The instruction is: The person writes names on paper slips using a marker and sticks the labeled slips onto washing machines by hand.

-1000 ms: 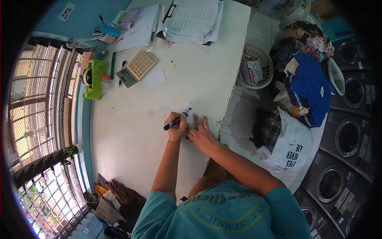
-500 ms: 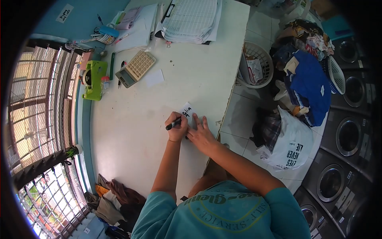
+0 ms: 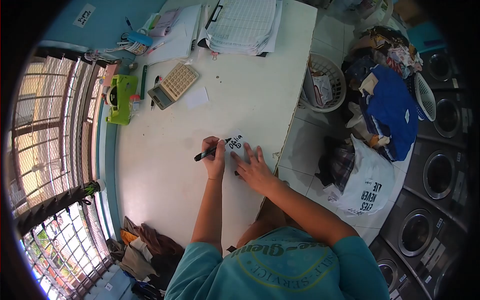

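My left hand (image 3: 214, 157) grips a black marker (image 3: 205, 153), its tip angled up and right at the left edge of a small white paper slip (image 3: 242, 145). Black handwriting on the slip seems to read "Ofelia", with a rounded figure below it; I cannot tell whether the tip touches the paper. My right hand (image 3: 256, 173) lies on the table (image 3: 165, 185) with fingers spread, fingertips at the slip's right and lower edges. A small dark piece, maybe the marker's cap, shows beside the right thumb side, mostly hidden.
Further up the table are a calculator (image 3: 174, 86), a blank paper slip (image 3: 197, 97), a clipboard with forms (image 3: 241, 27) and a green tape dispenser (image 3: 121, 100). Rightward stand a laundry basket (image 3: 325, 82), piled clothes (image 3: 392, 110), a white bag (image 3: 370, 175) and front-loading machines (image 3: 416, 232).
My left hand and the marker have shifted left and tilted away, uncovering more of the writing. My right hand stays about where it was. The whole view has moved slightly.
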Tool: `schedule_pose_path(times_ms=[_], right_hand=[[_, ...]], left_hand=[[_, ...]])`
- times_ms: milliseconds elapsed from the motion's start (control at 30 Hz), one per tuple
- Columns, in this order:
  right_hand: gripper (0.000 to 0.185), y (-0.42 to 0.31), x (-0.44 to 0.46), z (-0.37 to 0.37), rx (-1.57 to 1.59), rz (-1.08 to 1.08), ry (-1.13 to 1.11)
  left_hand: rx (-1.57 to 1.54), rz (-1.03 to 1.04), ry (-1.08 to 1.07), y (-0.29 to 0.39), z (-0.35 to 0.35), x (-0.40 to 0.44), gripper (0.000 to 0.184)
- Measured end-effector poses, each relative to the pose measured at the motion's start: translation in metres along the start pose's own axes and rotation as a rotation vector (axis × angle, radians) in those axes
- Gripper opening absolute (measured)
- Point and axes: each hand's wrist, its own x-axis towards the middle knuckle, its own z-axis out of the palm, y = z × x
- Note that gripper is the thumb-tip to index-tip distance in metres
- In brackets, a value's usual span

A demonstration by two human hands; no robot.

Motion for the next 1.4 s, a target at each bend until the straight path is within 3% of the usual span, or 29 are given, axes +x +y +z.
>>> schedule_pose_path(times_ms=[200,267,367,700,900,1000,1067,1100,1167,1200,1267,1300,1333,1367,1400], right_hand=[[0.023,0.003,0.001,-0.018,0.238,0.069,0.124],[0.021,0.005,0.003,-0.021,0.509,0.171,0.359],[0.021,0.003,0.006,-0.020,0.562,0.310,0.412],[0.021,0.000,0.009,-0.022,0.589,0.239,0.333],[0.016,-0.007,0.014,-0.022,0.639,0.176,0.382],[0.020,-0.012,0.011,-0.022,0.930,0.253,0.273],[0.022,-0.010,0.011,-0.028,1.216,0.435,0.070],[0.022,-0.006,0.016,-0.032,1.216,0.415,0.061],[0.024,0.006,0.028,-0.039,1.139,0.455,-0.194],[0.024,0.015,0.035,-0.028,1.138,0.435,-0.201],[0.031,0.035,0.049,-0.003,0.852,0.151,0.333],[0.031,0.042,0.056,-0.010,0.857,0.137,0.329],[0.036,0.051,0.061,-0.017,0.646,0.173,0.337],[0.041,0.057,0.064,-0.023,0.433,0.206,0.345],[0.041,0.059,0.067,-0.028,0.434,0.194,0.344]], left_hand=[[0.000,-0.102,-0.035,0.022,-0.010,-0.022,0.012],[-0.009,-0.110,0.009,0.029,-0.014,-0.030,0.020],[-0.001,-0.073,0.058,0.036,-0.015,-0.039,0.028],[-0.069,-0.140,0.038,0.048,-0.011,-0.036,0.029],[0.038,-0.168,-0.121,0.037,-0.010,-0.035,0.026],[0.026,-0.203,-0.188,0.040,-0.011,-0.033,0.025],[0.100,-0.168,-0.232,0.042,-0.011,-0.028,0.025],[0.172,-0.144,-0.286,0.043,-0.013,-0.024,0.025],[0.176,-0.307,-0.366,0.056,-0.017,-0.012,0.024],[0.224,-0.324,-0.314,0.057,-0.022,-0.002,0.023],[0.274,-0.336,-0.248,0.053,-0.038,0.023,0.023],[0.650,-0.136,-0.161,0.052,-0.049,0.038,0.026],[1.019,0.071,-0.067,0.050,-0.059,0.050,0.030],[1.020,0.071,-0.054,0.057,-0.061,0.056,0.030],[1.219,-0.010,-0.121,0.065,-0.063,0.063,0.032]])
